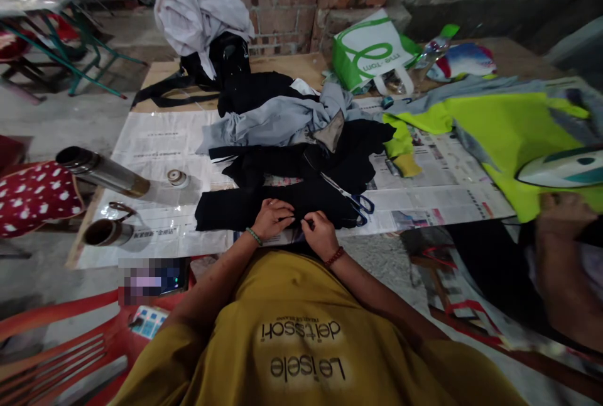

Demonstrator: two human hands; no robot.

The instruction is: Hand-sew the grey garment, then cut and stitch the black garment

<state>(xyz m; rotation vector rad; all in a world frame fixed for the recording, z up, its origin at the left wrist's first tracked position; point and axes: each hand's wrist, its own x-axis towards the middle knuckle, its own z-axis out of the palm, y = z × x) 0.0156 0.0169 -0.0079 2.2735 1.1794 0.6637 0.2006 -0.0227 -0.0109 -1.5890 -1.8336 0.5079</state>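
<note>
At the table's near edge lies a folded piece of black cloth. My left hand bends its fingers together over the cloth's near edge, gripping it. Close on its right, my right hand pinches the same edge between thumb and fingers. Blue-handled scissors rest on the cloth's right end, blades pointing away to the left. Beyond it are more black cloth and a crumpled grey garment. Whether a needle or thread is between my fingers is too small to tell.
Left on the newspaper-covered table are a steel flask, its cup and a white spool. A green-white bag stands behind. At right, a co-worker's hand is beside an iron on a yellow-grey garment.
</note>
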